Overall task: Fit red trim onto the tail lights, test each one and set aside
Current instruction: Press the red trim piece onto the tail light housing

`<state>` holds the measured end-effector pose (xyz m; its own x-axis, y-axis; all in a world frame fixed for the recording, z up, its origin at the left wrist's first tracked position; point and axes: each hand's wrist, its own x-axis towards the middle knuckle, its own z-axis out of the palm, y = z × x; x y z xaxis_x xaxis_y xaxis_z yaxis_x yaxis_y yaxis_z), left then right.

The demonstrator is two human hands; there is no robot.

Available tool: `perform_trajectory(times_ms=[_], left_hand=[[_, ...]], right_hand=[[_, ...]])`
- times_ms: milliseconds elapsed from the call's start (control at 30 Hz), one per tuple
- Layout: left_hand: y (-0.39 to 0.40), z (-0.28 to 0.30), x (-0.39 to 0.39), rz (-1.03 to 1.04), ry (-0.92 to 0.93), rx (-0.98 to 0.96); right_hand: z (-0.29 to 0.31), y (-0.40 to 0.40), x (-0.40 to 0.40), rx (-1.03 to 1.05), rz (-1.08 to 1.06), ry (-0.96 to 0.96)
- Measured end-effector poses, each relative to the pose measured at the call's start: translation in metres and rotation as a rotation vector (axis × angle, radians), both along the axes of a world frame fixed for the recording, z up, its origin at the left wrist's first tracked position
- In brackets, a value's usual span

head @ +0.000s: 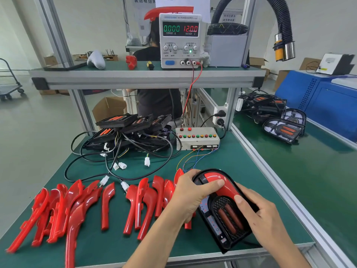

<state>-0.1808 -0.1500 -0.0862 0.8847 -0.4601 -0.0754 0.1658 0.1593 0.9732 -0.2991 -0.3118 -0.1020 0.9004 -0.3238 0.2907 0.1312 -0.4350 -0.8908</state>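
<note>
**Head view.**

**Q:** Where does the work lie relative to the hands?

**A:** The black, arch-topped plastic tail light (222,211) rests on the green tabletop (260,190) near its front right corner, long axis running from the far rounded end down toward the near edge, slightly tilted to the right. The glossy red curved trim piece (222,182) sits across its upper arch. The left hand (189,194) grips the lamp's left flank, thumb laid flat on the trim; the right hand (258,215) holds the right flank, thumb pressing the trim's lower end. Both sets of fingers are curled round the housing (fingertips hidden beneath).

**Q:** Which hand is better placed for the seating press?

**A:** Judged from thumb position, either; both thumbs already bear on the trim, so pressing down along its curve seems the step in hand.

**Q:** Edges and room?

**A:** The tabletop's near edge runs just below the lamp, the aluminium side rail (274,180) just right. Loose red trim pieces (81,206) crowd the left. The grey test box with coloured buttons (197,138) stands beyond, with open tabletop between (its coloured leads trail toward the lamp). Untrimmed black lamps in a wired pile (127,130) lie far left.
</note>
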Motion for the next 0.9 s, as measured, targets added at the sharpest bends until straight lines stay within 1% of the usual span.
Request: perform_trajectory(times_ms=[500,667,900], left_hand=[[-0.0002,-0.0049,0.0030,0.004,0.038,-0.029],[-0.0008,-0.0047,0.0009,0.011,0.030,-0.024],[-0.0004,-0.0060,-0.0005,0.021,0.011,-0.022]], right_hand=[[0.0019,-0.0018,0.0045,0.102,0.051,0.029],[-0.0014,-0.0035,0.0066,0.098,0.044,0.028],[-0.0044,-0.0040,0.0050,0.023,0.033,0.024]])
